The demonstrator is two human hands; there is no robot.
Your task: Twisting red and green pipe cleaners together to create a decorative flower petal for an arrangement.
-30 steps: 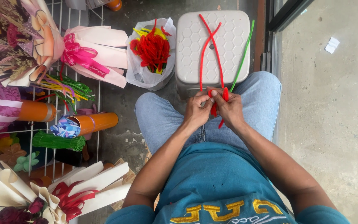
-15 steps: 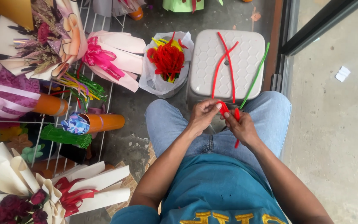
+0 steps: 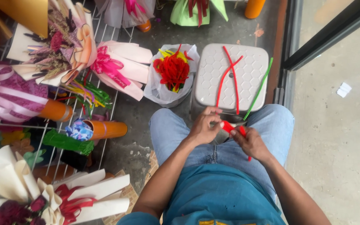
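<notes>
I look straight down over my lap. Both hands meet just above my knees, in front of the grey plastic stool. The left hand is curled, thumb and fingertips pinched on one end of a red pipe cleaner. The right hand is closed round the other part of it; a short red tail pokes out below that fist. So the piece sits between the two hands, held by both, over the jeans.

Handling, as I judge it: fuzzy wire, very light, no weight to fight. It bends wherever I press and keeps the bend, so a careless squeeze leaves a kink. The pile gives good friction, not slippery. Best grip is a fingertip pinch close to the point being bent, the other hand anchoring just beside it. Held far from the bend, the stem would flop. The cut ends may have bare wire; I cannot see that here.

Spare stock: two long red stems lie crossed on the stool top, and a green stem leans off its right edge. Just left of the stool stands a white bag holding a red and yellow fuzzy bundle. Wrapped bouquets lie on the wire rack well to the left.
</notes>
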